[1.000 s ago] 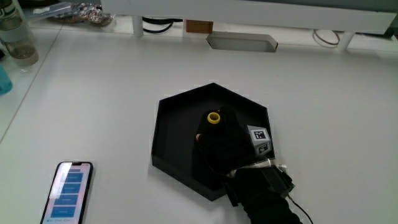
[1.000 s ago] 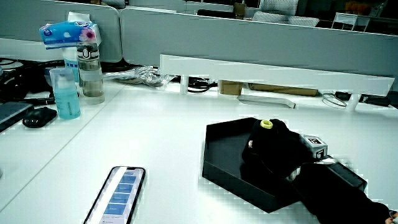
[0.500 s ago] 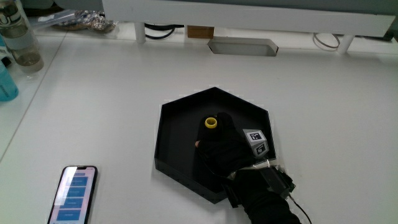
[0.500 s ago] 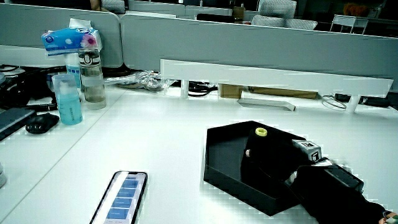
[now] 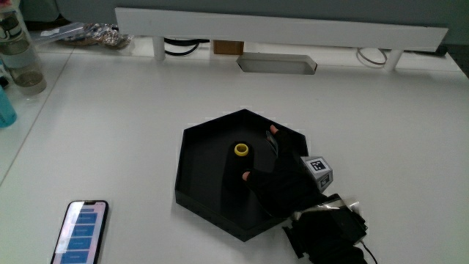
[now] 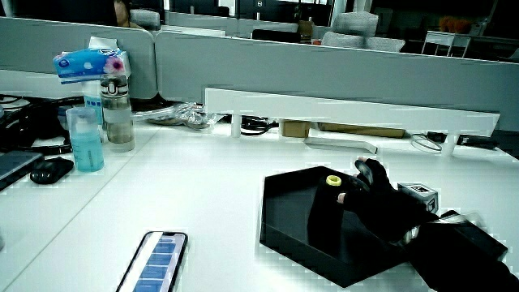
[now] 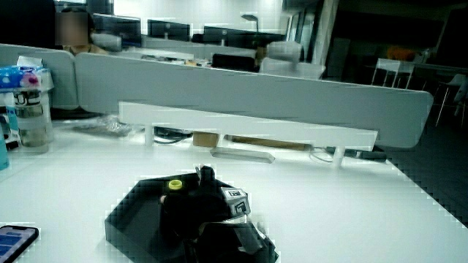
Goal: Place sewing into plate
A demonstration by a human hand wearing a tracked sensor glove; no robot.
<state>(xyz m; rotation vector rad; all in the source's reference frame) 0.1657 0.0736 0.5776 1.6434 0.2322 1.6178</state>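
A black hexagonal plate (image 5: 192,150) lies on the white table. Inside it stands the sewing spool (image 5: 241,150), dark with a yellow top, upright near the plate's middle; it also shows in both side views (image 6: 333,180) (image 7: 174,185). The gloved hand (image 5: 268,166) is over the part of the plate nearest the person, just beside the spool, with the patterned cube (image 5: 319,166) on its back. Its fingers (image 5: 272,131) are spread and hold nothing; the spool stands free of them. In both side views the hand (image 6: 379,203) (image 7: 207,196) rests low over the plate.
A phone (image 5: 79,231) with a lit screen lies nearer to the person than the plate. A clear bottle (image 6: 118,101) and a blue bottle (image 6: 85,138) stand near the partition. A long white shelf (image 5: 278,28) runs along the table's edge there, cables under it.
The hand had covered and gripped the spool; now its fingers have opened and slid aside, leaving the spool standing alone in the plate.
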